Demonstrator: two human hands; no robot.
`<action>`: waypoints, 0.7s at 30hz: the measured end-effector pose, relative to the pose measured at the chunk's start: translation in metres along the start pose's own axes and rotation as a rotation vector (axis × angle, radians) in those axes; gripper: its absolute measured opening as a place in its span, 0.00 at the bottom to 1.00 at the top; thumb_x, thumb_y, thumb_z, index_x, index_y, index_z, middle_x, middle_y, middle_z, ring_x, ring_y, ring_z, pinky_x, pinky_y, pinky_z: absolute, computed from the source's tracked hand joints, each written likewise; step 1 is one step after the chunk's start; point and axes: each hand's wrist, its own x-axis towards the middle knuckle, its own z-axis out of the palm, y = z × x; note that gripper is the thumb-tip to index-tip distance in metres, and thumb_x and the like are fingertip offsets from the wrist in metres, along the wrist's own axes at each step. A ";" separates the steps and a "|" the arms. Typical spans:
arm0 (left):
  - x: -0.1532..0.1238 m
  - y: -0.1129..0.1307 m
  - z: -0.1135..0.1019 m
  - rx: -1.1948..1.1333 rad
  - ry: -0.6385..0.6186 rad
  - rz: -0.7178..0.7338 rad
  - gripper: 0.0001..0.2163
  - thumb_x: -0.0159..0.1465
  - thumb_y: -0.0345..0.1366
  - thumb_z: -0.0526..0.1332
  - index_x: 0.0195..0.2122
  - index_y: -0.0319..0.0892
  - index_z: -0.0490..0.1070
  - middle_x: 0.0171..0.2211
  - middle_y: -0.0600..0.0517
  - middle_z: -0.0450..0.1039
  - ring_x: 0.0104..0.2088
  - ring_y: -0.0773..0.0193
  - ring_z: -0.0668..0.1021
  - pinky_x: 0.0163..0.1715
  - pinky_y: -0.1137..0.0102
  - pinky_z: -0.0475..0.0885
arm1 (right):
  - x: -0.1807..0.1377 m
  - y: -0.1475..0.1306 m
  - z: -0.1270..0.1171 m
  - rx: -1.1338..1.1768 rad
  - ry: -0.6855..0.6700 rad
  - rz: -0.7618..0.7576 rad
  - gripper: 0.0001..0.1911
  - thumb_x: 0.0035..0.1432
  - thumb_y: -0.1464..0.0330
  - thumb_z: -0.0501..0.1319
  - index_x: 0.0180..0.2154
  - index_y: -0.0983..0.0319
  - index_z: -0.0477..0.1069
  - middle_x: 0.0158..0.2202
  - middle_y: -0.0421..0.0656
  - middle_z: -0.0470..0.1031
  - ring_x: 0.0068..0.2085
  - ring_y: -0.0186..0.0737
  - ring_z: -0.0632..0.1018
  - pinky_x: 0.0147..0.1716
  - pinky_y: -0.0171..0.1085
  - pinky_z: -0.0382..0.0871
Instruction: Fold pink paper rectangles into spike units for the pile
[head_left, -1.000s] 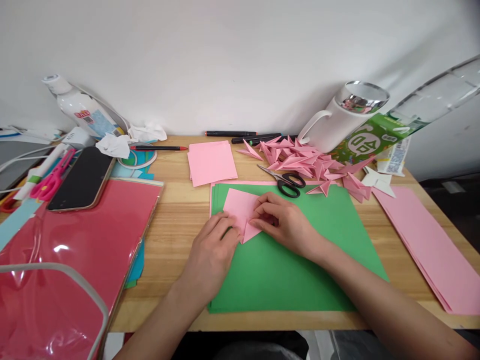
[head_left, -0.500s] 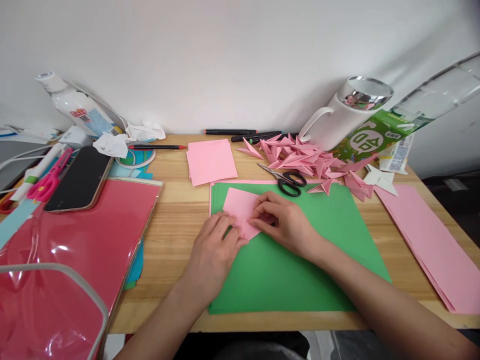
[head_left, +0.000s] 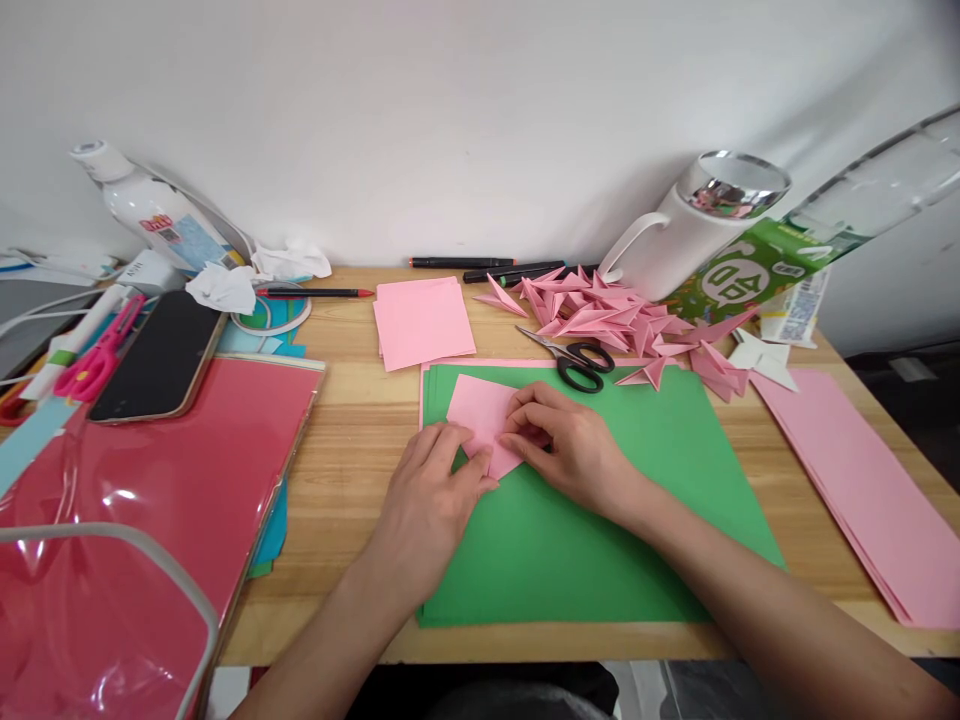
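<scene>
Left hand [head_left: 427,495] and right hand [head_left: 574,445] meet over a small pink sheet [head_left: 480,402] that lies on the far left part of a stack of green paper [head_left: 600,560]. The left hand lies palm down, its fingertips on the near left side of the sheet and its thumb by the near corner; whether it pinches the paper or only presses it, I cannot tell. The right hand is curled, thumb and forefinger tips at the sheet's right side with a gap between them (again, a true pinch is impossible to make out). Just beyond the right hand, black-handled scissors [head_left: 581,366] rest at the far edge of the green stack, their blades pointing left. Behind them spreads a heap of folded pink pieces [head_left: 607,322], close to a white mug [head_left: 667,245] with a shiny rim and a green packet [head_left: 750,268]. A pile of pink squares [head_left: 425,325] sits on the wooden table [head_left: 345,440], beyond the left hand. Long pink strips [head_left: 862,490] lie at the right, well apart from both hands, while a dark phone [head_left: 159,357] lies at the left by a glossy red pack [head_left: 165,470].
</scene>
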 end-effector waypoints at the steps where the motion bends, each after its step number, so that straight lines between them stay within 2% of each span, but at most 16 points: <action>1: 0.000 0.000 0.000 -0.006 0.000 -0.001 0.07 0.63 0.32 0.55 0.38 0.38 0.71 0.39 0.45 0.68 0.40 0.58 0.71 0.38 0.62 0.72 | 0.000 0.000 0.000 -0.002 -0.001 0.002 0.03 0.56 0.72 0.58 0.29 0.63 0.68 0.37 0.44 0.70 0.29 0.32 0.70 0.28 0.33 0.66; 10: -0.001 -0.005 0.002 -0.086 0.015 -0.031 0.10 0.64 0.28 0.52 0.38 0.40 0.73 0.42 0.45 0.67 0.41 0.59 0.70 0.38 0.63 0.72 | 0.002 -0.001 -0.001 -0.002 -0.002 0.004 0.03 0.55 0.72 0.59 0.28 0.63 0.67 0.36 0.44 0.70 0.27 0.31 0.69 0.27 0.32 0.66; 15: -0.001 -0.004 0.003 -0.138 0.040 -0.060 0.07 0.62 0.32 0.57 0.38 0.39 0.74 0.42 0.45 0.68 0.41 0.60 0.70 0.39 0.62 0.72 | 0.001 -0.001 -0.001 0.005 -0.001 0.008 0.03 0.55 0.72 0.59 0.28 0.63 0.67 0.36 0.43 0.70 0.27 0.30 0.69 0.27 0.32 0.66; 21: -0.001 -0.004 0.006 -0.088 0.067 -0.033 0.07 0.61 0.33 0.58 0.37 0.39 0.73 0.41 0.44 0.68 0.41 0.58 0.70 0.39 0.61 0.72 | 0.002 -0.002 -0.002 0.004 -0.015 0.038 0.03 0.54 0.73 0.59 0.28 0.63 0.67 0.36 0.43 0.70 0.26 0.30 0.68 0.27 0.32 0.65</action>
